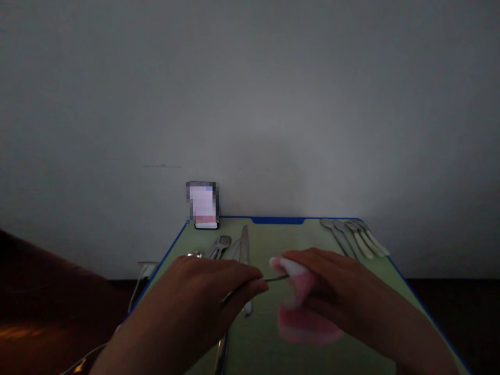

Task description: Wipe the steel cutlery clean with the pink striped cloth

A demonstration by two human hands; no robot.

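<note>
My left hand [207, 291] is closed in a pinch on a thin metal utensil [275, 278], held level above the green table [273, 344]. My right hand [332, 281] is closed on a pink and white cloth [300, 281] wrapped round the utensil's other end. More of the pink cloth [308, 325] hangs below, blurred. Which kind of utensil it is stays hidden by the fingers and cloth.
Several metal utensils [230, 247] lie on the table's far left, several spoons with pale handles [357, 237] at the far right. A phone [203, 205] leans on the wall behind the blue-edged table. A white cable [140, 276] hangs at the left.
</note>
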